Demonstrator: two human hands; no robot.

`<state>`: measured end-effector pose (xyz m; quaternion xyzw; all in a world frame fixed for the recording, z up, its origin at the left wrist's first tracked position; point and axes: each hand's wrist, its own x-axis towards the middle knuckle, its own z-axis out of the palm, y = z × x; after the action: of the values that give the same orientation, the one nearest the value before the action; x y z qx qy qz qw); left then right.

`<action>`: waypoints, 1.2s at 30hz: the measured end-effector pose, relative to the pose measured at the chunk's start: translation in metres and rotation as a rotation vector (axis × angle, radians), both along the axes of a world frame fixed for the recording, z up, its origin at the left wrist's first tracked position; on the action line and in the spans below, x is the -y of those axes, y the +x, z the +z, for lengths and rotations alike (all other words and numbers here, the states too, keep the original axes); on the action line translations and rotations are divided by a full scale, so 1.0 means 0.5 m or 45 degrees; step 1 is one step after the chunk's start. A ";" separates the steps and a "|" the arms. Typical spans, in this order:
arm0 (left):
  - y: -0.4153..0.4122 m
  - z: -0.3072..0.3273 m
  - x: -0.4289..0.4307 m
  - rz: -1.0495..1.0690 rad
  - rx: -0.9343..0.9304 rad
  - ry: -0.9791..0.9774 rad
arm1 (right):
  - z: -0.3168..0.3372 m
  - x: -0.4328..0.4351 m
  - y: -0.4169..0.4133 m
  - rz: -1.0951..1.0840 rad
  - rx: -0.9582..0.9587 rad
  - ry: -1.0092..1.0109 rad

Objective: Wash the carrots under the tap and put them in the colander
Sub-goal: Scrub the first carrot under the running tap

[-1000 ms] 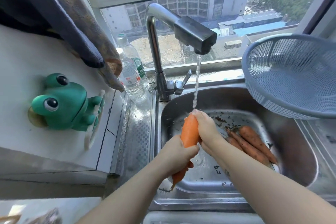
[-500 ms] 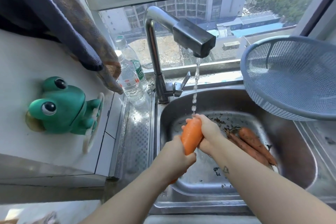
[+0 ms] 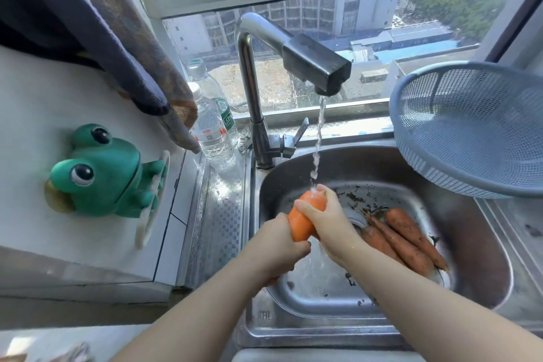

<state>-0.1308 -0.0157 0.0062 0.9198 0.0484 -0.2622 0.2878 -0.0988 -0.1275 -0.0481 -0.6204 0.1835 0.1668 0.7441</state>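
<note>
A clean orange carrot (image 3: pixel 302 219) stands nearly upright under the stream from the steel tap (image 3: pixel 317 64). My left hand (image 3: pixel 279 247) grips its lower part, and my right hand (image 3: pixel 326 217) is curled round its upper end where the water lands. Three muddy carrots (image 3: pixel 402 235) lie on the floor of the steel sink (image 3: pixel 482 244), to the right of my hands. The blue plastic colander (image 3: pixel 470 132) sits tilted on the sink's right rim with nothing in it.
A green frog holder (image 3: pixel 108 170) sits on the white counter at left. Two water bottles (image 3: pixel 211 126) stand beside the tap base. Dark cloths (image 3: pixel 123 38) hang above them. Bits of dirt dot the sink floor. A window runs behind the tap.
The carrot has slid lower through my left hand, so less of it shows above. My right hand has shifted round its top under the water.
</note>
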 end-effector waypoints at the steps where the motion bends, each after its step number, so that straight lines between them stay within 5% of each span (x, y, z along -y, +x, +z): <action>1: -0.003 0.000 0.001 0.006 -0.033 -0.027 | -0.006 0.005 -0.003 0.049 0.032 -0.054; 5: -0.027 -0.009 0.018 0.005 0.033 -0.001 | -0.013 -0.002 0.002 -0.046 0.075 -0.309; 11: -0.024 -0.002 0.015 -0.034 0.086 0.067 | -0.002 -0.014 0.013 -0.304 -0.188 0.019; 15: -0.005 0.010 0.005 -0.030 -0.029 -0.001 | -0.010 -0.036 0.000 -0.224 -0.184 -0.030; 23: -0.025 -0.010 0.029 -0.115 0.302 0.214 | 0.029 -0.016 0.041 -0.390 -0.414 0.151; 27: -0.022 -0.005 0.025 -0.033 0.338 -0.032 | 0.039 0.007 0.064 -0.263 -0.445 0.424; 36: 0.046 0.014 0.043 0.199 -0.169 -0.664 | 0.058 0.047 0.088 -0.285 -0.274 0.435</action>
<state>-0.1077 -0.0375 0.0133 0.7890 0.0690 -0.3024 0.5303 -0.0546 -0.1511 -0.0189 -0.4399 0.2986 0.1771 0.8282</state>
